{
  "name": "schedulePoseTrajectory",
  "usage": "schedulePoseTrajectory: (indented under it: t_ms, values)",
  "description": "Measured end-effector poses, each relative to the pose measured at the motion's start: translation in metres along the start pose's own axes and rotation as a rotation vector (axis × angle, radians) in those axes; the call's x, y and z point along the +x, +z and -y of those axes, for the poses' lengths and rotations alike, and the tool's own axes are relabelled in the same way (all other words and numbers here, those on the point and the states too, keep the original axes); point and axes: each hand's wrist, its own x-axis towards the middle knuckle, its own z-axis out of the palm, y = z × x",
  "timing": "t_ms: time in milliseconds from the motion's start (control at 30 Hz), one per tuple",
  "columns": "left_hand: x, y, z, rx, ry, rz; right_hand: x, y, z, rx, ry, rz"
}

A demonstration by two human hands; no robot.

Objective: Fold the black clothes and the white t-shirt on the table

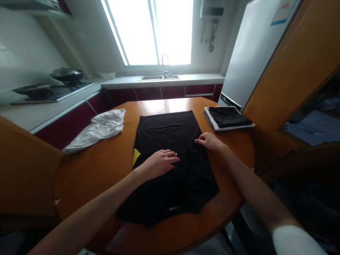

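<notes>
A black shirt lies spread over the middle of the wooden table, its straight hem at the far side. Small white print shows close to its near edge, and a yellow patch sticks out at its left side. My left hand rests palm down over the shirt's middle, fingers stretched; a small white bit shows by its fingertips. At the shirt's right edge, my right hand has thumb and fingers closed on the black fabric. What lies under the left palm is hidden.
A crumpled white garment hangs over the table's left edge. Folded black and white clothes are stacked at the right. The round wooden table stands before a counter with a sink, stove and pan; a fridge is right.
</notes>
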Motion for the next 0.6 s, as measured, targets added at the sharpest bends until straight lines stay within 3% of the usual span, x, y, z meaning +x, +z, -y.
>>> schedulePoseTrajectory:
  t_ms: [267, 467, 600]
  values:
    - [0.04, 0.012, 0.021, 0.019, 0.234, 0.029, -0.004, 0.024, -0.01, 0.179, -0.116, -0.16]
    - [0.035, 0.004, 0.008, -0.097, 0.219, -0.005, 0.001, 0.029, -0.011, 0.432, -0.256, -0.204]
    - [0.025, 0.001, 0.0, -0.146, 0.202, 0.027, -0.002, 0.033, 0.002, 0.378, -0.299, -0.198]
